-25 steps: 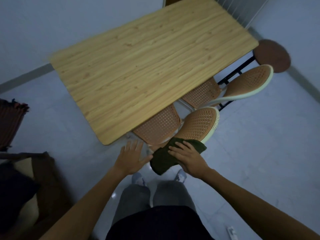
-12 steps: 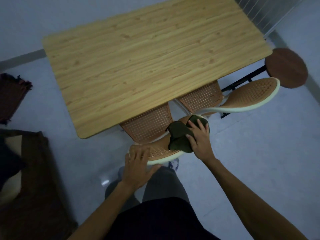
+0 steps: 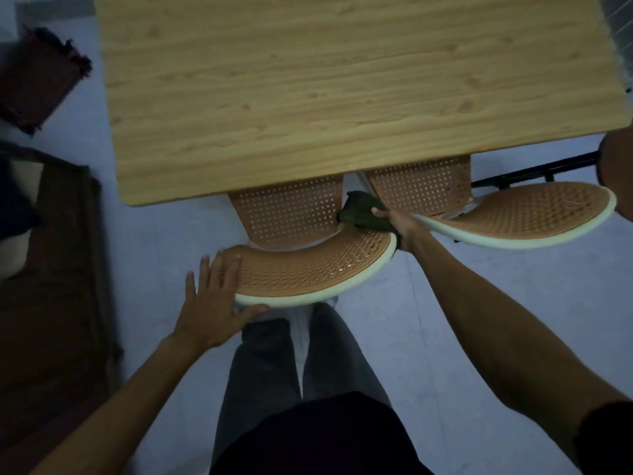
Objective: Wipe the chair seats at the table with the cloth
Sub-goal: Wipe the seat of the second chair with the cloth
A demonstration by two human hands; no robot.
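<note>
Two orange perforated chairs with pale rims are tucked under the wooden table (image 3: 308, 90). The near chair's backrest (image 3: 308, 269) curves toward me, its seat (image 3: 291, 210) half under the table edge. My left hand (image 3: 215, 303) rests flat with spread fingers on the backrest's left end. My right hand (image 3: 399, 228) grips a dark green cloth (image 3: 359, 214) at the right rear corner of the near seat, between the two chairs. The second chair's backrest (image 3: 520, 217) and seat (image 3: 421, 186) lie to the right.
A round brown stool (image 3: 616, 166) on a black frame stands at the far right. A dark red mat (image 3: 41, 80) lies on the floor at upper left, and dark brown furniture (image 3: 51, 269) fills the left side. My legs stand just behind the near chair.
My right hand has carried the cloth from the near backrest's top down to the seat's right rear corner. My left hand has settled flat on the backrest's left end. The view has shifted closer.
</note>
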